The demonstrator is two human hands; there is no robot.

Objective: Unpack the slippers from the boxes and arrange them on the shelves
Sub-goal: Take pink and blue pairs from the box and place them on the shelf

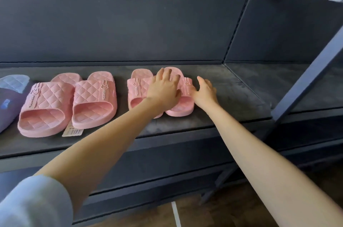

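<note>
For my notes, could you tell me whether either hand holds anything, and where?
Nothing is gripped: the left hand rests flat on the right pink pair, at the straps; the right hand touches its side.

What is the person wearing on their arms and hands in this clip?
No gloves. The left hand and right hand show no rings, and neither wrist has a watch or bracelet. A pale grey sleeve covers the left arm from about the elbow up. The right forearm is bare as far as the frame shows, with no sleeve in view.
</note>
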